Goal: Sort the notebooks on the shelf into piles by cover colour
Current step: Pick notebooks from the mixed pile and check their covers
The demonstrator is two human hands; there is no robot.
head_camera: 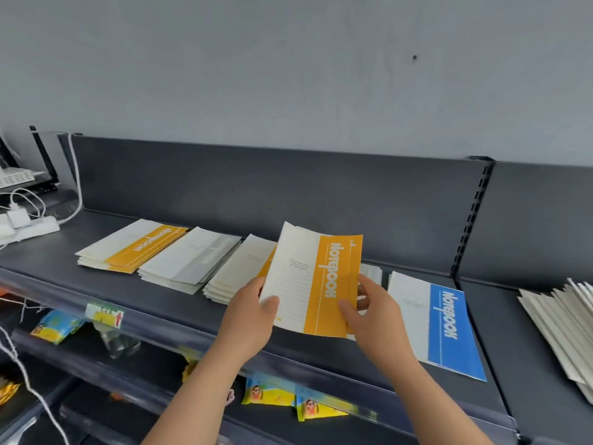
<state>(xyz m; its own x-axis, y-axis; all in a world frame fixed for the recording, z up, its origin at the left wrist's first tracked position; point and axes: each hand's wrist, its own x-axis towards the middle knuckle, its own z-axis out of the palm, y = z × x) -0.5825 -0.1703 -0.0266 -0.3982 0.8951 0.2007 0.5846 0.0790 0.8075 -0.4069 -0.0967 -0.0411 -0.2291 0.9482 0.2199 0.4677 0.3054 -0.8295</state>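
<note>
Head view: I saw left hand [253,316] and right hand [375,316] pinching the orange-and-white paper notebook [314,277], long axis near-to-far, matching stack [237,274] just left.

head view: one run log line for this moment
left hand: grips orange notebook | right hand: grips it too | blue notebook: flat on shelf, right | orange pile: far left

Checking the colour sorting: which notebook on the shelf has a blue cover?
The blue notebook lying flat right of the right hand; its band is blue, whereas the held notebook and the far-left pile show orange bands.
</note>
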